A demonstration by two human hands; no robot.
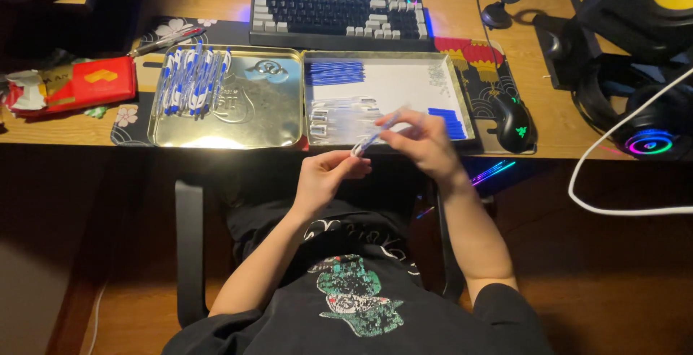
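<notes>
Both forearms rise from the lap, bent at the elbows. Left hand (325,174) pinches the lower end of a blue-and-clear pen (375,135); right hand (422,142) closes its fingertips on the upper end, holding it tilted just before the white tray (390,80).
</notes>
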